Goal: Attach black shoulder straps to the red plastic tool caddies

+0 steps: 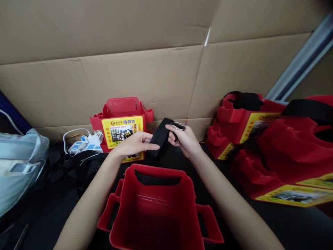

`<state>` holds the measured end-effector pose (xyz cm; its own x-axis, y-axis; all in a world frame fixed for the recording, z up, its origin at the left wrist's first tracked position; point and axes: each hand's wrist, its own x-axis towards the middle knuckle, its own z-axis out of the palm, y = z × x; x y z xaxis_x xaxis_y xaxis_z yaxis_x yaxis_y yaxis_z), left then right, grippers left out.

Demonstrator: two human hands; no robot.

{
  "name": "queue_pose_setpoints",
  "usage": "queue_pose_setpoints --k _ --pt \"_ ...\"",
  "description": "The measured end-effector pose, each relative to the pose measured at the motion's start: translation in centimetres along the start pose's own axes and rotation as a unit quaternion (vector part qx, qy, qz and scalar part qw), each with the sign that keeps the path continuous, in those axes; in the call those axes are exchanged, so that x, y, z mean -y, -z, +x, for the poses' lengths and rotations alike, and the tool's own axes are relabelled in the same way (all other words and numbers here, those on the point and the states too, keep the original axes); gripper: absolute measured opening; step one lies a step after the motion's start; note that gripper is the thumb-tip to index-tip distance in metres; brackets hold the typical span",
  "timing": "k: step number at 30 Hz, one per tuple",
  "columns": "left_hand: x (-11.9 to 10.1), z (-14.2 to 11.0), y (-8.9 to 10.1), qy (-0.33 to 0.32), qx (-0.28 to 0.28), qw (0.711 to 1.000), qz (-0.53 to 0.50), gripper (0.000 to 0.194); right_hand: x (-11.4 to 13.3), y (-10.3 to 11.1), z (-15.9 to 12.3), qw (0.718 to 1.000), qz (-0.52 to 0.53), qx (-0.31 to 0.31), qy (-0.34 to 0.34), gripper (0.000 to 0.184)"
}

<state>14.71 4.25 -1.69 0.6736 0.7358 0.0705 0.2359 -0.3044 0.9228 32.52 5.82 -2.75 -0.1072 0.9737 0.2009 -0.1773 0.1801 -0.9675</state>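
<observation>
A wide black strap [159, 138] is held up beyond a red plastic tool box [156, 169]. My left hand [135, 143] pinches its left side between thumb and fingers. My right hand [185, 138] is closed at the strap's upper right end, with a dark ring-shaped piece [178, 126] at its fingers; I cannot make out what that piece is. Open side up, the red box sits between my forearms. Black webbing [157, 179] crosses the inside of its far wall. Side loops stick out left and right.
Another red box [122, 107] with a yellow label stands against the cardboard wall [140, 80]. Stacked red boxes [283, 149] with black straps fill the right side. At left are a power strip [87, 144] with plugs and a pale bag [18, 166]. Black material covers the table.
</observation>
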Motion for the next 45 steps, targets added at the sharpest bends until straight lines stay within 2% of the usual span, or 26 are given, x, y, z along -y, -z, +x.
queue_pose_setpoints --k 3,6,9,13,14,16,18,21,24,27,29,31,32,34,36,37,38,41,45 --pt "-0.5 -0.6 0.6 -0.001 0.056 0.995 0.086 0.018 0.1 0.4 0.7 0.986 0.13 0.012 -0.1 0.026" --pt "-0.9 -1.2 1.1 -0.005 0.086 0.98 0.177 0.018 0.4 1.3 1.4 0.968 0.205 0.011 -0.143 0.028" --pt "-0.9 -2.2 2.0 0.011 0.078 0.965 0.252 0.018 1.0 3.1 2.0 0.96 0.242 -0.015 -0.138 0.033" --pt "-0.5 -4.0 3.6 0.075 0.084 0.953 0.28 0.02 1.8 5.6 2.7 0.952 0.282 -0.066 -0.095 0.034" --pt "-0.5 -4.4 4.0 0.086 0.068 0.952 0.287 0.023 1.9 6.1 2.8 0.951 0.289 -0.078 -0.081 0.034" --pt "-0.6 -4.8 4.4 0.078 0.0 0.954 0.289 0.027 1.9 6.7 3.0 0.948 0.297 -0.099 -0.055 0.034" --pt "-0.9 -4.7 4.3 0.031 -0.093 0.965 0.242 0.031 1.8 6.8 3.0 0.947 0.294 -0.123 -0.027 0.034" --pt "-1.6 -3.5 3.2 -0.068 -0.186 0.98 0.032 0.034 1.5 6.6 3.1 0.947 0.276 -0.162 0.011 0.03" --pt "-1.9 -2.0 1.7 -0.119 -0.223 0.951 -0.178 0.025 1.1 6.5 3.2 0.951 0.264 -0.161 0.013 0.032" --pt "-1.7 -0.9 0.9 -0.115 -0.266 0.929 -0.233 0.018 0.9 6.4 3.3 0.958 0.251 -0.14 -0.001 0.036" --pt "-1.6 -0.9 0.8 -0.094 -0.284 0.936 -0.186 0.019 0.9 6.2 3.3 0.966 0.219 -0.14 0.01 0.036" --pt "-1.7 -1.5 0.8 -0.056 -0.302 0.95 -0.055 0.021 1.0 5.7 3.0 0.976 0.153 -0.149 0.044 0.033" --pt "-1.9 -2.1 0.8 -0.035 -0.317 0.947 0.037 0.022 1.2 5.3 2.7 0.98 0.107 -0.153 0.065 0.032" --pt "-2.7 -3.5 0.4 -0.006 -0.359 0.908 0.218 0.027 1.6 4.4 1.9 0.982 -0.004 -0.15 0.11 0.031" --pt "-3.8 -4.9 -0.3 -0.011 -0.399 0.858 0.325 0.034 2.2 3.3 0.7 0.975 -0.123 -0.115 0.144 0.031" --pt "-4.3 -5.3 -0.7 -0.028 -0.412 0.844 0.341 0.038 2.4 2.7 0.0 0.969 -0.176 -0.085 0.154 0.03" --pt "-4.8 -5.6 -1.2 -0.049 -0.412 0.845 0.338 0.04 2.6 2.0 -0.7 0.96 -0.222 -0.05 0.16 0.028" --pt "-5.1 -4.7 -2.3 -0.09 -0.352 0.89 0.274 0.036 2.8 0.2 -2.6 0.929 -0.318 0.058 0.179 0.023" --pt "-3.3 -1.9 -2.1 -0.058 -0.258 0.947 0.183 0.023 2.0 -1.4 -3.7 0.883 -0.362 0.201 0.222 0.02"
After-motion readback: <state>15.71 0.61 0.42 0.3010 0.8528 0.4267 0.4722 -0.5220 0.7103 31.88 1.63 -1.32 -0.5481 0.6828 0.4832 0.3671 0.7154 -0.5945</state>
